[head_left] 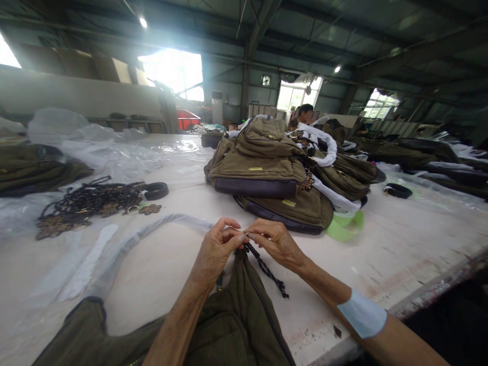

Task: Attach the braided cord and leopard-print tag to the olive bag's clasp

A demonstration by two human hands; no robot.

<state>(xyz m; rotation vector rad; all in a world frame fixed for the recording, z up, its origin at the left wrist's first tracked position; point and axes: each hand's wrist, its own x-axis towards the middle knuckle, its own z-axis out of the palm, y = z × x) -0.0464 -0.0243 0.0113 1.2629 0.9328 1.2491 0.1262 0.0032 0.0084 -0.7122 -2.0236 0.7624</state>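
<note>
An olive-green corduroy bag (224, 325) lies on the table in front of me, one top corner raised toward my fingers. My left hand (221, 241) is closed in a pinch at that corner, at the end of the plastic-wrapped strap (125, 254). Beside it, my right hand (276, 244) also pinches, thumb and forefinger meeting the left fingertips. What sits between the fingertips is too small and hidden to name. From just below them hangs a black braided cord (265, 269), its knotted loose ends resting toward the right.
Olive bags with wrapped straps are piled (259, 173) ahead. At left lie tangled black cords with leopard-print charms (102, 201), a black tape roll (156, 191) and clear plastic sheeting (114, 147). Green tape (345, 226) hangs off the pile. A person (305, 114) is behind it.
</note>
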